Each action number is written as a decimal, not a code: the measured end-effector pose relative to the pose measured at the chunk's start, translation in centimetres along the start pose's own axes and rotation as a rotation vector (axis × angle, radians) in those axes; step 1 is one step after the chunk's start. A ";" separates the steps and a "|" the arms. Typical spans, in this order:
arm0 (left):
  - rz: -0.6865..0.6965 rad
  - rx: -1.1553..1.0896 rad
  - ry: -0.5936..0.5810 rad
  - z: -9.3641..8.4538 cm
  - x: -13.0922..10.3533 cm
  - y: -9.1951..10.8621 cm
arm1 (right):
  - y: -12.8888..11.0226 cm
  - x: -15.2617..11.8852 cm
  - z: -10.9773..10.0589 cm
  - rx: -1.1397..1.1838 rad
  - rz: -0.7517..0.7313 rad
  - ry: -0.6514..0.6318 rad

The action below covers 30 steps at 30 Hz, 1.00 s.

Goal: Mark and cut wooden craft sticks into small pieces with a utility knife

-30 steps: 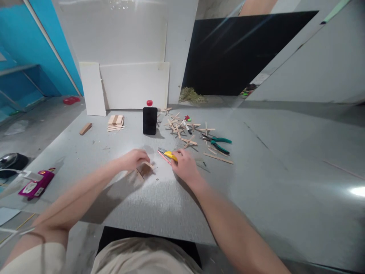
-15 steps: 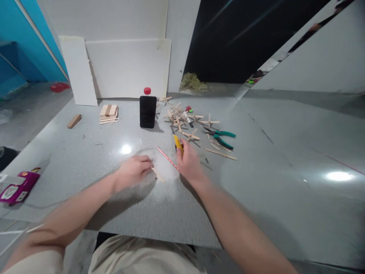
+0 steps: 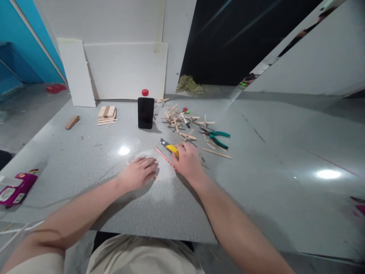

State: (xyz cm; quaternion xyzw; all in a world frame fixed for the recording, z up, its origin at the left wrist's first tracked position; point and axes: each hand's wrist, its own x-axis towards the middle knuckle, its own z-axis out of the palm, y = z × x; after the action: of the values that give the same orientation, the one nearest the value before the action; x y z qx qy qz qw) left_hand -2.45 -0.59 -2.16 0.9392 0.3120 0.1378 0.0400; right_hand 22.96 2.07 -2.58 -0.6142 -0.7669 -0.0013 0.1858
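My right hand (image 3: 186,160) is closed around a yellow utility knife (image 3: 172,149), whose dark front end points to the upper left above the table. A thin pink patterned stick, perhaps a pencil (image 3: 163,155), lies between my hands, its lower end by my right hand. My left hand (image 3: 141,173) rests on the tabletop with its fingers stretched out. Beneath those fingers, mostly hidden, lies a wooden craft stick (image 3: 157,178), with only a small piece showing.
Behind my hands a black phone (image 3: 145,113) leans on a red-capped bottle (image 3: 145,92). Crossed craft sticks (image 3: 173,118) and green-handled pliers (image 3: 218,137) lie to the right. At the left are a stack of craft sticks (image 3: 106,115), a wooden block (image 3: 72,122) and a purple device (image 3: 21,189).
The knife has swung from nearly upright to pointing left, lower over the table. My left hand has flattened and shifted over the craft stick, covering most of it.
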 end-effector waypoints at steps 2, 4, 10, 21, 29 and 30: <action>-0.025 0.009 0.014 0.2 0.1 -0.2 | -0.7 -0.6 -0.3 -0.012 -0.034 -0.065; -0.035 0.015 0.006 0.3 0.2 -0.3 | -1.4 -1.1 -0.1 -0.020 -0.054 -0.142; -0.048 0.031 -0.006 0.4 0.3 -0.1 | -2.2 -1.2 1.3 -0.055 -0.019 -0.299; -0.052 0.060 -0.011 0.1 0.3 0.7 | 7.4 0.2 -3.9 -0.133 0.260 -0.258; -0.048 0.068 -0.018 0.3 0.2 0.5 | 11.2 0.5 -3.9 -0.080 0.257 -0.422; -0.048 0.067 -0.021 0.3 0.2 0.4 | 11.2 0.6 -3.7 -0.073 0.255 -0.433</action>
State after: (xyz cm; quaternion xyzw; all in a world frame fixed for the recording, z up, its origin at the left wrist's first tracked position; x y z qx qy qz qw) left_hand -2.00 -0.84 -2.35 0.9335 0.3387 0.1165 0.0149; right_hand 34.49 4.57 -1.45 -0.6982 -0.7047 0.1259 -0.0063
